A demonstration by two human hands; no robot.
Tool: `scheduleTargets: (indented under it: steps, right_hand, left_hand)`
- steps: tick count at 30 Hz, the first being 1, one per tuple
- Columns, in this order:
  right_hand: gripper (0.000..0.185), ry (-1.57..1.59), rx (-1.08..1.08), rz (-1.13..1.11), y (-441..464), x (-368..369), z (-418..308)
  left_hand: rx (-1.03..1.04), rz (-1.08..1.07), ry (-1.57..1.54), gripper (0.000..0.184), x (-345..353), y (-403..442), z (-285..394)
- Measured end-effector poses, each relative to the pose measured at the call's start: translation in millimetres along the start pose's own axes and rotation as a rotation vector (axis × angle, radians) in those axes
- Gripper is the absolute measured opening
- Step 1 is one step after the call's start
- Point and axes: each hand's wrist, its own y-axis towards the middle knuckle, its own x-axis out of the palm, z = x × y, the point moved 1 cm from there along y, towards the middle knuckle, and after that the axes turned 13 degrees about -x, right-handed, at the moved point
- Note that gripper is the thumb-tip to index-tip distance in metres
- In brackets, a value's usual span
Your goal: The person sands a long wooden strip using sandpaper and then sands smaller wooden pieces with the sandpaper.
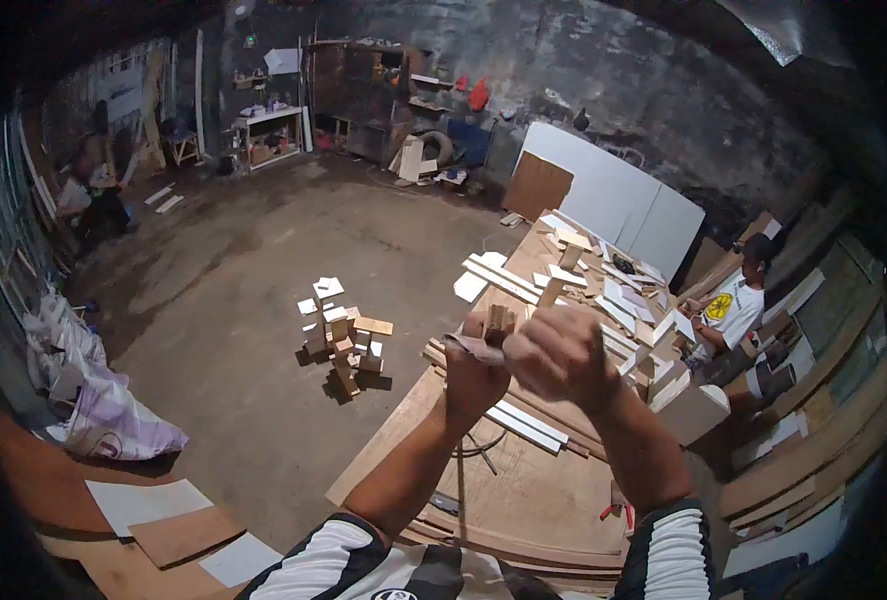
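Above the workbench [523,490], my left hand [473,385] is closed around a short brown wooden piece [498,322], whose end sticks up between my hands. A thin, pale, crumpled-looking sheet [476,349] lies across the top of the same hand; its kind is unclear. Close beside it, my right hand [563,358] has its fingers curled in, knuckles up. What those fingers grip, if anything, is hidden. Beneath my hands, long wooden strips [528,425] lie on the bench.
Wood offcuts [618,300] crowd the bench's far end. A co-worker [733,305] sits at the right. Several stacked wooden blocks [343,335] stand on the floor to the left. A white and purple sack [118,415] and flat boards [178,530] are at lower left.
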Motion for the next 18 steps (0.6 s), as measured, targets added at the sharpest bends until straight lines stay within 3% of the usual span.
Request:
scheduleTargets:
  steps: [1, 3, 4, 5, 6, 8, 9, 10, 12, 14, 16, 18]
  right_hand:
    - [0.020, -0.007, 0.006, -0.001, 2.6, -2.6, 3.7]
    - [0.020, -0.058, 0.046, 0.035, 5.9, -7.7, 16.6]
    - [0.017, -0.058, 0.016, 0.160, -2.3, -3.8, 28.6]
    - [0.017, -0.056, 0.142, 0.231, -3.1, -11.0, 34.9]
    - [0.017, -0.053, 0.268, 0.304, 2.6, -23.7, 37.0]
    - [0.016, -0.024, 0.078, 0.192, 6.0, -17.1, 22.9]
    - [0.015, -0.002, -0.017, 0.137, 7.5, -13.7, 15.8]
    - [0.015, 0.134, -0.065, 0.029, 12.3, -13.5, 5.0]
    - [0.012, 0.030, -0.024, -0.075, 15.0, -13.3, 8.7]
    - [0.011, -0.132, 0.192, 0.151, 13.9, -18.7, 30.5]
    - [0.018, 0.196, 0.772, 0.398, 14.7, -30.1, 35.9]
    - [0.021, 0.743, 0.831, 0.670, 12.0, -7.3, 28.4]
  left_hand:
    - [0.111, 0.020, 0.023, 0.019, -2.4, 3.6, -5.7]
    - [0.141, 0.087, -0.025, 0.018, 0.7, 5.5, -4.3]
    - [0.157, 0.121, -0.048, 0.019, 2.1, 7.1, 2.9]
    - [0.243, 0.186, 0.194, 0.018, 0.3, 5.8, 13.1]
    - [0.227, 0.196, 0.219, 0.018, -1.7, 5.0, 19.9]
    - [0.194, 0.214, 0.270, 0.018, -5.5, 3.5, 33.8]
    - [0.422, 0.142, 0.298, 0.017, -9.4, 6.9, 32.6]
    - [0.460, 0.136, 0.294, 0.016, -8.1, 6.7, 33.1]
    - [0.538, 0.124, 0.286, 0.015, -5.2, 7.5, 41.3]
    - [0.122, 0.200, 0.333, 0.014, -6.7, 1.0, 45.6]
    - [0.145, 0.179, 0.285, 0.016, -8.8, -1.7, 27.8]
    - [0.184, 0.039, -0.080, 0.029, -11.8, -1.1, 9.8]
